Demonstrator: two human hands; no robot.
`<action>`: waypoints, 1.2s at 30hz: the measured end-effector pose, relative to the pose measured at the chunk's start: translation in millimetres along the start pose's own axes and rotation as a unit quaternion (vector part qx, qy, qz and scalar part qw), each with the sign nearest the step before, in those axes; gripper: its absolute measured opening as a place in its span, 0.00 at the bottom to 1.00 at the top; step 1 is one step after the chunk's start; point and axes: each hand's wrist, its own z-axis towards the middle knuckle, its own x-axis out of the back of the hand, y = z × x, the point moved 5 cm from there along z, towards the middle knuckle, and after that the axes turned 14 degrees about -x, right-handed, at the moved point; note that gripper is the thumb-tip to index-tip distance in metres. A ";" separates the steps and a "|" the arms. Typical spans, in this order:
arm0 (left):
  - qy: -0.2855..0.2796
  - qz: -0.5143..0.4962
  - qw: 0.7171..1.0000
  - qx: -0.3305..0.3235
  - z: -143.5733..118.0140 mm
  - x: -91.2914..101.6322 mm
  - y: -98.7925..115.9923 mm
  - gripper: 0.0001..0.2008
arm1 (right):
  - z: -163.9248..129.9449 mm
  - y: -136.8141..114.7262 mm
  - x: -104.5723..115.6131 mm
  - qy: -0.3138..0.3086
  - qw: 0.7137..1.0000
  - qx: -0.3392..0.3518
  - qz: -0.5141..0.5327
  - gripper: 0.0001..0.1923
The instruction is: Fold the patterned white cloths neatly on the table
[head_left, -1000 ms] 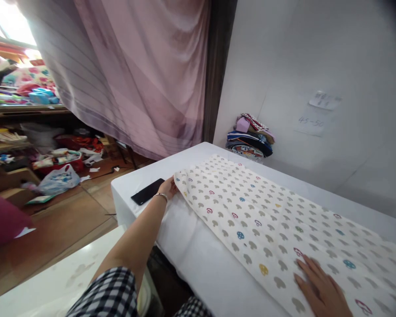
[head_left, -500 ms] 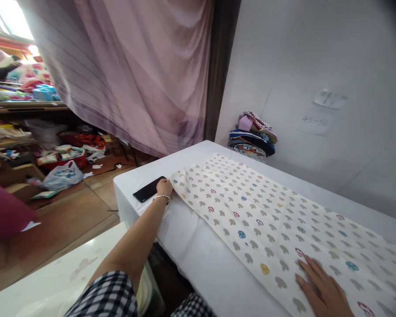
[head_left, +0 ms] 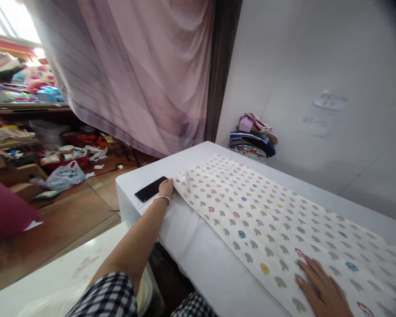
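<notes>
A cream cloth printed with small mushrooms lies spread along a white table. My left hand reaches far out and pinches the cloth's near left corner, which is slightly lifted. A thin bracelet sits on that wrist. My right hand rests flat, fingers apart, on the cloth near the table's front edge at the lower right. A black phone lies on the table just left of my left hand.
A stack of folded clothes sits at the table's far corner against the white wall. A pink curtain hangs behind. Cluttered shelves and bags line the floor at left. A white surface is at lower left.
My left hand has shifted the cloth's corner slightly, pulling it left and then easing back to the right. My right hand stays pressed flat on the cloth.
</notes>
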 end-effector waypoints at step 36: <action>-0.137 0.405 0.841 -0.332 -86.4 -98.2 115.8 0.15 | -2.1 -2.8 5.3 -0.009 0.993 -0.027 0.114 0.26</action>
